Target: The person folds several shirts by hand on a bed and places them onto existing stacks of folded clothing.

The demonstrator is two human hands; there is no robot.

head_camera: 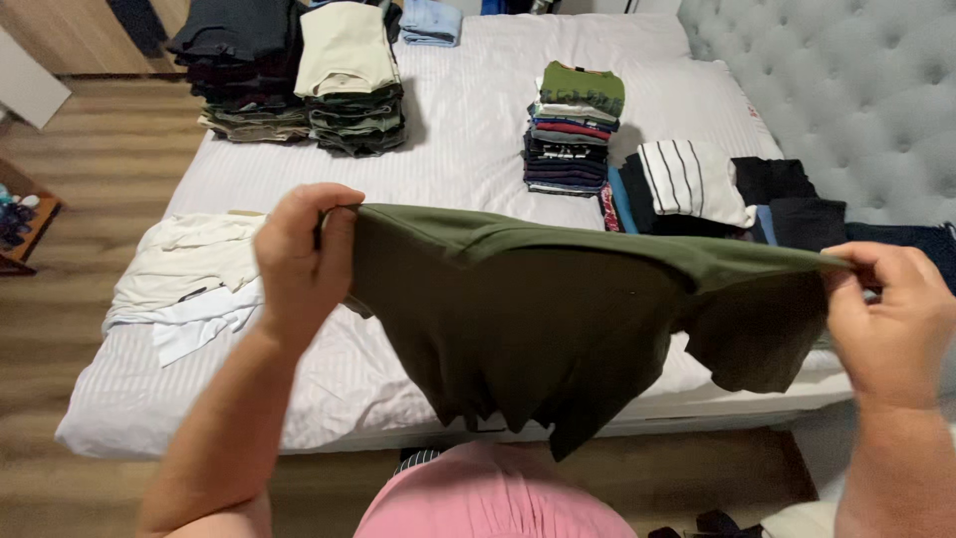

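Evidently the left hand and right hand each pinched an end of the olive-green shirt, holding it stretched taut above the bed so it hung flat

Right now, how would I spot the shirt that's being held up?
Find the white bed. In front of it, the left hand and right hand stretch a dark olive-green shirt in the air. Every other garment lies folded or heaped on the bed.
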